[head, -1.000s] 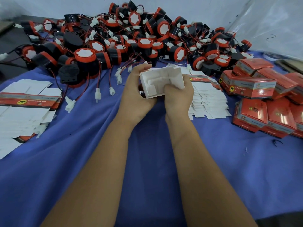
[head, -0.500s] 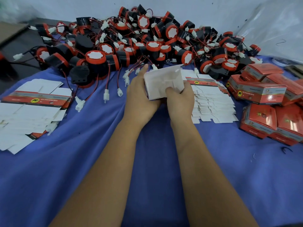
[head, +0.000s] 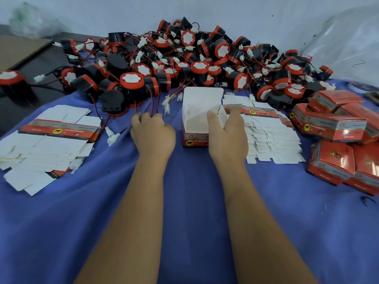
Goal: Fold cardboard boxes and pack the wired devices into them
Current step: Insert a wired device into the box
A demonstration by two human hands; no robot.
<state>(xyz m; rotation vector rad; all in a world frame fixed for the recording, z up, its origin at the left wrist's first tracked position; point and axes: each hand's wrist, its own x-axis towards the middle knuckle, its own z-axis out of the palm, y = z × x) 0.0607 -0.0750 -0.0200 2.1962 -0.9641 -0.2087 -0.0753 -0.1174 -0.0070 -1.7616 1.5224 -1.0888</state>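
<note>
Head view, blue cloth [head: 184, 201] under your arms, device pile [head: 194, 64] at the back, flat blanks [head: 47, 144] left, packed boxes [head: 332, 128] right, open box [head: 200, 117] upright at centre, your right hand [head: 227, 134] gripping its side, your left hand [head: 152, 134] curled round red wires [head: 152, 101].

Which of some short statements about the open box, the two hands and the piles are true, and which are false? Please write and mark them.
1. The open box stands upright on the blue cloth. True.
2. The right hand holds the box. True.
3. A device already lies inside the box. False: its inside looks empty.
4. The left hand rests on the flat boxes. False: its fingers are at the red wires.
5. Closed red boxes lie at the right. True.
</note>
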